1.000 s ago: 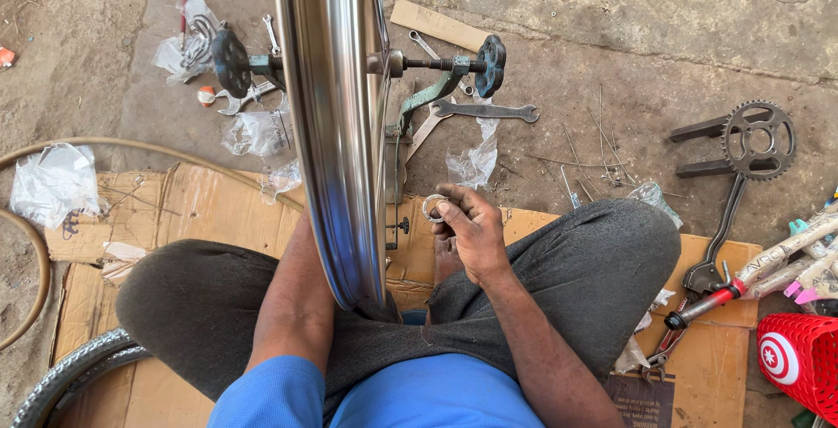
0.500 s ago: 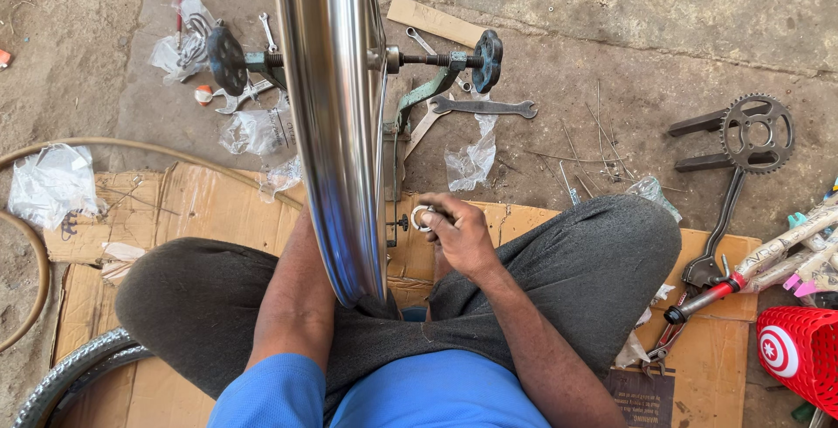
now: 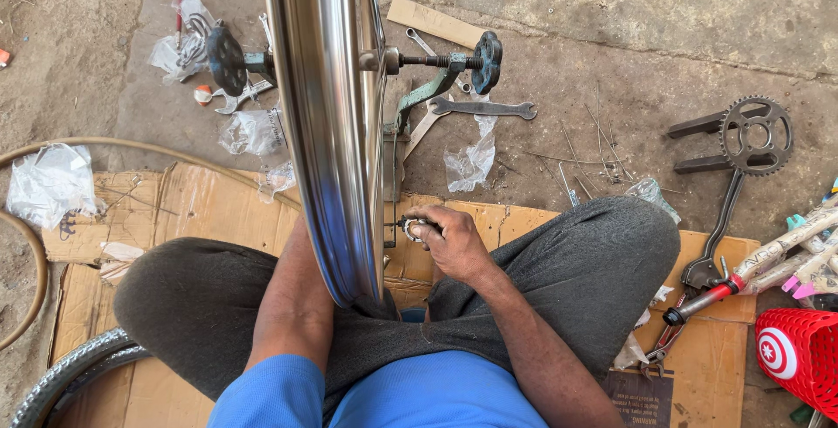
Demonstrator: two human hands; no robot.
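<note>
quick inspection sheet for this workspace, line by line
surface: flattened cardboard laid on bare concrete ground.
job's things: shiny wheel rim upright in a truing stand; small round metal tool at the spokes.
clutter: flat spanner, crank with chainring, plastic bags, tyre, red basket.
grippers: right hand fingers closed on the tool; left hand hidden behind the rim.
cables: tan hose looping left.
surroundings: nothing seen.

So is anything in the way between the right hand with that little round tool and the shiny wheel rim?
Nothing visible. The right hand holds the small round tool right at the side of the rim, with only the spokes there. The left hand is hidden behind the rim.
</note>
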